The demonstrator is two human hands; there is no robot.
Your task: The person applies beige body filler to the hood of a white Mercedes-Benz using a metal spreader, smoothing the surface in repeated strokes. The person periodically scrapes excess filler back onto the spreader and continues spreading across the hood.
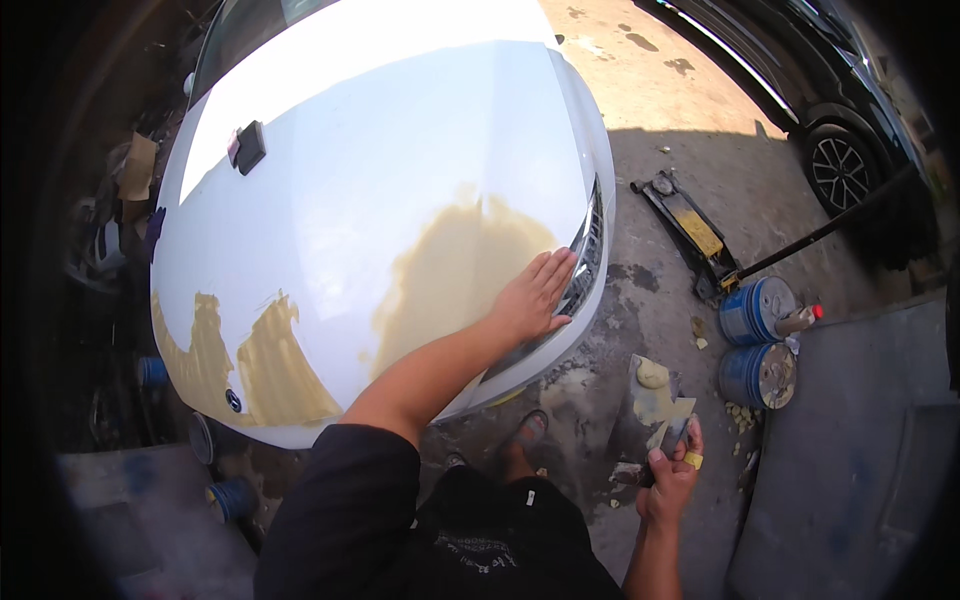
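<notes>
My left hand lies flat with its fingers stretched out on the white car hood, right beside the headlight. Under and next to it spreads a broad tan patch of body filler. Low on the right, my right hand is closed around a dark filler board and what looks like a spreader overlapping it. A pale lump of filler sits at the board's far end, with smears below it. Something yellow wraps a finger of that hand.
More filler streaks mark the hood's front left. A dark block rests on the hood. To the right stand a floor jack with a long handle and two blue buckets, one carrying a red-capped bottle. A dark car is parked beyond.
</notes>
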